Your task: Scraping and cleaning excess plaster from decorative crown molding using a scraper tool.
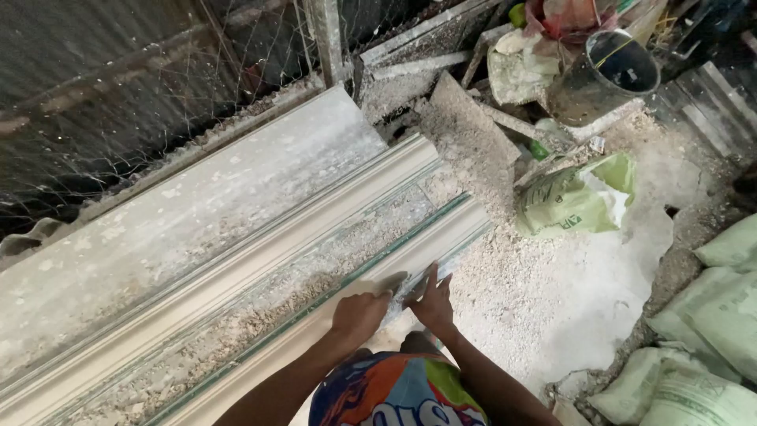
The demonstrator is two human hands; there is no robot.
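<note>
Both hands on a scraper blade at the near edge of a long plaster moulding

Left hand (359, 314) and right hand (433, 304) close together, both clamped on a flat metal scraper (404, 284), pressed onto the white moulding (260, 237) lying slantwise on the bench. Crumbly plaster debris (260, 319) all along the channel. Black bucket (603, 75) and green sacks (576, 201) well off to the right on the dusty floor (568, 300).
</note>
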